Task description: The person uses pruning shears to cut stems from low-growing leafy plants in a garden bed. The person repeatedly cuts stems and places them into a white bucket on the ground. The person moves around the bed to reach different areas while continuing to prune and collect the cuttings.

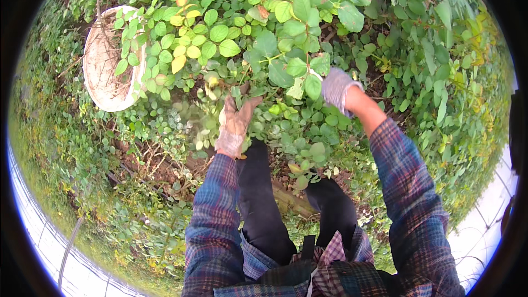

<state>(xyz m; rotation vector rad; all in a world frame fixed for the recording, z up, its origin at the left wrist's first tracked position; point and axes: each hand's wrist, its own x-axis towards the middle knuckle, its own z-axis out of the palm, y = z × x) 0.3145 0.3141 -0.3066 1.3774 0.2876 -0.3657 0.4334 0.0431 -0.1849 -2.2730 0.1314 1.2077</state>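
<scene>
My left hand (pixel 236 120), in a pale work glove with a knit cuff, reaches into the low leaves in the middle. Its fingers are spread apart, and nothing shows between them. On the right, my right hand (pixel 334 89) wears a grey knit glove and sits beside a leafy stem (pixel 308 44). Leaves cover its fingers, so I cannot see whether it grips anything. A small white piece shows at its finger side, too hidden to name. Broad green leaves (pixel 352 16) hang just above this hand, and yellow-green leaves (pixel 187 49) grow beyond my left one.
A white oval tub (pixel 141 71) with dry thorny twigs inside stands among the bushes at the far left. Dense shrubs surround me. Bare brown soil (pixel 159 170) and a pale beam-like strip (pixel 294 201) lie near my legs. White sheeting (pixel 484 203) borders the rows.
</scene>
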